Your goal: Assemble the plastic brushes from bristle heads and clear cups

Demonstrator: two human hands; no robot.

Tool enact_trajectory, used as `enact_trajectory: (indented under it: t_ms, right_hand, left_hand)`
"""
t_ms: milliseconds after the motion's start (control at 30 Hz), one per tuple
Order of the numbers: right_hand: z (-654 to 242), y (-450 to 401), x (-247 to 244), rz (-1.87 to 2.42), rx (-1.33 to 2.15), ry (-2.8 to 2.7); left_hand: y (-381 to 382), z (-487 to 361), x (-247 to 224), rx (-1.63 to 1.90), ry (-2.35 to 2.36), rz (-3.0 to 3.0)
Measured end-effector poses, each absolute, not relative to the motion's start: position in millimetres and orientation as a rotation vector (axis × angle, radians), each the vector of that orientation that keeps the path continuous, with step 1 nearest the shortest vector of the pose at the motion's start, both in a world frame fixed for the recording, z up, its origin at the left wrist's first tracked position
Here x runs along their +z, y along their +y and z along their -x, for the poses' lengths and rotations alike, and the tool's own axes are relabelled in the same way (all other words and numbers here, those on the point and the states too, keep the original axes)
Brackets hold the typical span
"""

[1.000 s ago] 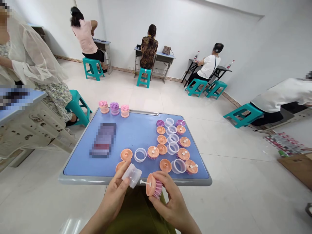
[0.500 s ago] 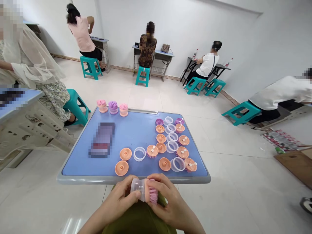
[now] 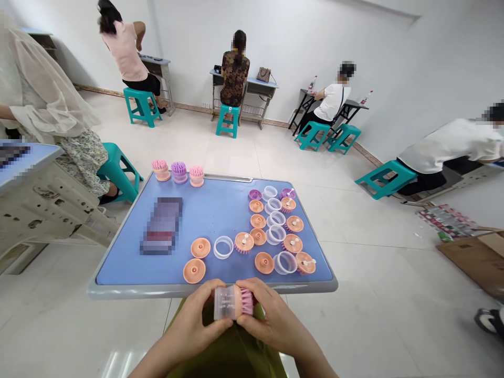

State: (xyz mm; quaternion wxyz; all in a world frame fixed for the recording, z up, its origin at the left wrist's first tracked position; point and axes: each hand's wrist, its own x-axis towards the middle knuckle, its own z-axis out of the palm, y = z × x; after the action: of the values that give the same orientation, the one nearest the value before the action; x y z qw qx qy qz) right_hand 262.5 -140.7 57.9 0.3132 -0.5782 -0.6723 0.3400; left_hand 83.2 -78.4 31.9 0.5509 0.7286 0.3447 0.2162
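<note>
Gripping a clear cup [image 3: 224,303] in the left hand [image 3: 195,317] against a pink-bristled brush head [image 3: 245,301] in the right hand [image 3: 273,317], at lower centre of the frame, sideways, probably to align the rims. Just above, on the blue table [image 3: 220,205], having orange caps [image 3: 264,263] and clear rings [image 3: 279,263] in rows, perhaps for easy reach; farther upper left, three brushes [image 3: 180,172] apart, likely against mixing.

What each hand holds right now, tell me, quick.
Left hand: closed on the clear ring.
Right hand: closed on the brush head, which sits against the ring.
</note>
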Motion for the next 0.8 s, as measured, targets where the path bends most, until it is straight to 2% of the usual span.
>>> enact_trajectory:
  t_ms: [133,267,533,800]
  right_hand:
    - [-257,-138,48,1.586,1.047,-1.62]
    - [-257,-141,42,1.544,1.152,-1.475]
    - [-261,-141,54,1.493,1.019,-1.618]
    - [-249,-141,45,1.467,0.867,-1.543]
  left_hand:
    - [-77,-84,30,0.579,0.802,-1.863]
    - [-78,-86,31,0.491,0.889,-1.833]
    - [-80,-87,28,0.507,0.925,-1.675]
    - [-79,-89,27,0.509,0.89,-1.543]
